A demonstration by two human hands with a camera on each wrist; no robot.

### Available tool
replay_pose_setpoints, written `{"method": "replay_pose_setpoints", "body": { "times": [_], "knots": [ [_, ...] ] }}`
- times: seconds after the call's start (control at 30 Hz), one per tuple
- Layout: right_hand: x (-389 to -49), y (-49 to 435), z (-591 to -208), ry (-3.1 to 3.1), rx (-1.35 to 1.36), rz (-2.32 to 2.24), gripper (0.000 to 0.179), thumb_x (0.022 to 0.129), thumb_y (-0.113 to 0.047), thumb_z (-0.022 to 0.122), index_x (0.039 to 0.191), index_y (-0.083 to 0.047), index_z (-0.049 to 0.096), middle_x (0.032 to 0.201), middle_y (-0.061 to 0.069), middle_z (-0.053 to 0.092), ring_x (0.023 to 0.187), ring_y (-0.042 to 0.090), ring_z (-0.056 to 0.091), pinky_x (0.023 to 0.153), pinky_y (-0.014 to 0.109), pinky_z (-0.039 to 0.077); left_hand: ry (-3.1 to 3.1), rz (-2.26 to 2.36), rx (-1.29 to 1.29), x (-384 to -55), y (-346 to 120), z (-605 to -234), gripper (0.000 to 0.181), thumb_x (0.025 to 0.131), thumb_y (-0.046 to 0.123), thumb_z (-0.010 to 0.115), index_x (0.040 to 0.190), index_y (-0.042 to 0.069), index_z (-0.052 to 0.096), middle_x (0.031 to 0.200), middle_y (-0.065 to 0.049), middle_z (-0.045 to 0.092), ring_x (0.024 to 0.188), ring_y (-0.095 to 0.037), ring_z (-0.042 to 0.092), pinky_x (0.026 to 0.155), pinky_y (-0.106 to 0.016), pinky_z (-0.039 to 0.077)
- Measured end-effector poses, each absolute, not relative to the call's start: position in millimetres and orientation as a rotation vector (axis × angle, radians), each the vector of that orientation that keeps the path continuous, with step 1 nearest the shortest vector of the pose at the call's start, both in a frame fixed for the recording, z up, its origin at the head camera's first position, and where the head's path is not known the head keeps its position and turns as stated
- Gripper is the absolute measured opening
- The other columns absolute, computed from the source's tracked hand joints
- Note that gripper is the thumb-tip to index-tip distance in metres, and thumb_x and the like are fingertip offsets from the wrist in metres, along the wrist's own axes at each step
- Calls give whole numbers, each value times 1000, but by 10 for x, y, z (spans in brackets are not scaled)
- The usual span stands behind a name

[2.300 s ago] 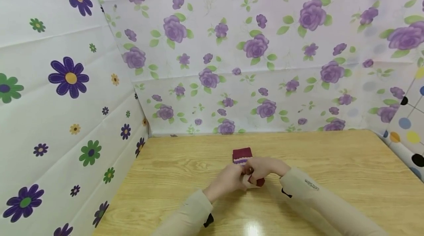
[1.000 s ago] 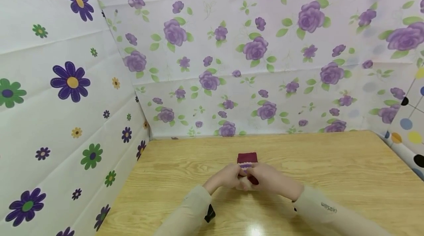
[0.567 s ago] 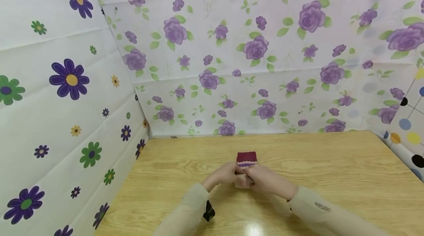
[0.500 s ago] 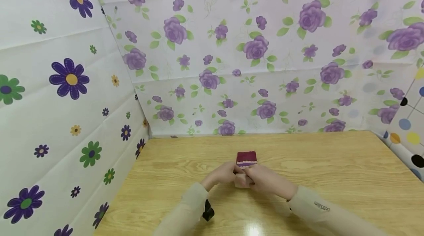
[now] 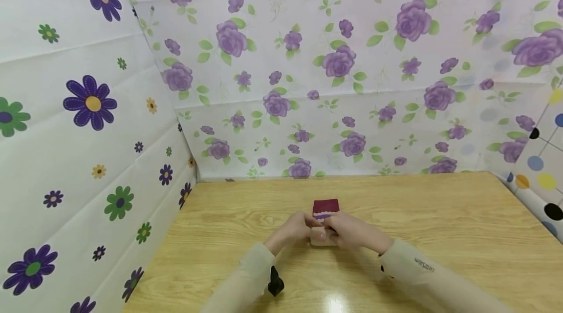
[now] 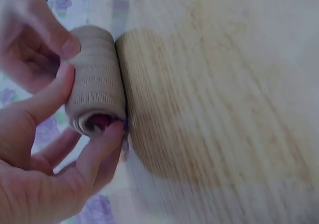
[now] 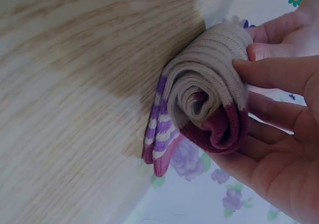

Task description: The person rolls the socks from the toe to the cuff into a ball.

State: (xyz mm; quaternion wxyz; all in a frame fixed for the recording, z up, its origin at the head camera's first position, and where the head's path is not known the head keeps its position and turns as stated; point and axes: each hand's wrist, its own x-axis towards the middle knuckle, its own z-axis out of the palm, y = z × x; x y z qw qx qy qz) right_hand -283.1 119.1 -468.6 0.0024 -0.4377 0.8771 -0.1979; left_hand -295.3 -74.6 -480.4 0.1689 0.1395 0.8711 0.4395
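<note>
A pair of knitted socks (image 5: 326, 206) lies on the wooden table, its near part wound into a beige ribbed roll (image 6: 97, 77). Beyond the roll, the flat end shows maroon with purple and white stripes. In the right wrist view, the coiled end of the sock roll (image 7: 212, 47) shows beige and maroon layers, and two striped layers trail flat from it. My left hand (image 5: 294, 229) grips the roll's left end, thumb on the near side and a fingertip at the coil's edge. My right hand (image 5: 358, 231) holds the right end between thumb and curled fingers.
The wood-grain table (image 5: 246, 205) reaches back to a white wall sheet (image 5: 308, 83) with purple roses. A second sheet (image 5: 75, 156) with daisies hangs at the left. A small black object (image 5: 275, 282) shows by the left sleeve.
Earlier the hands were closer together over the socks with maroon fabric showing between them; now the beige roll faces me, and both hands sit at its ends.
</note>
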Motion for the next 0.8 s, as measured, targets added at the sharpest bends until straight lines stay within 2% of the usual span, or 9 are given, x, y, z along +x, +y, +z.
{"method": "replay_pose_setpoints", "body": {
  "times": [0.13,0.3,0.43,0.53,0.63,0.73,0.8],
  "knots": [
    [-2901,1216,-4692,2728,-1401,-645,20,84,4,62,70,-7,54,58,-10,29,51,0,25,51,16,26,2594,1272,399,-2887,-703,-4790,26,76,20,83,97,7,76,98,-8,73,90,-17,65,75,-30,54],
    [-2986,1230,-4670,2659,-1422,-684,13,83,5,62,73,-3,59,57,-8,33,50,-1,25,49,15,24,2691,1250,556,-2800,-645,-4728,18,80,12,78,95,4,75,94,-8,73,79,-8,62,66,-20,51],
    [-3036,1232,-4652,2594,-1289,-721,14,86,5,60,76,-4,59,59,-6,38,52,2,28,50,17,25,2716,1184,614,-2782,-615,-4695,7,81,8,76,80,2,72,76,-5,68,59,-3,43,55,-17,38],
    [-3079,1220,-4655,2582,-1235,-705,18,87,7,58,75,-6,60,59,-6,40,52,3,28,51,18,26,2754,1117,664,-2795,-600,-4692,7,81,2,75,75,2,70,69,-5,65,56,-6,36,53,-19,33],
    [-3111,1206,-4648,2572,-1217,-699,20,86,10,56,74,-5,62,59,-6,40,52,4,28,50,19,25,2847,941,761,-2816,-589,-4712,3,79,2,76,81,3,73,77,-5,70,63,-4,49,59,-16,42],
    [-3127,1203,-4634,2555,-1174,-713,20,86,11,55,75,-4,64,58,-6,39,52,4,28,51,19,25,2893,790,826,-2832,-575,-4732,12,77,7,80,87,5,73,88,-6,73,78,-8,63,68,-17,49],
    [-3139,1206,-4630,2547,-1125,-730,20,86,11,55,76,-3,65,58,-7,38,52,5,28,51,20,25,2890,748,824,-2837,-565,-4741,18,75,11,83,86,6,71,90,-5,72,82,-11,65,71,-18,51]
  ]
}}
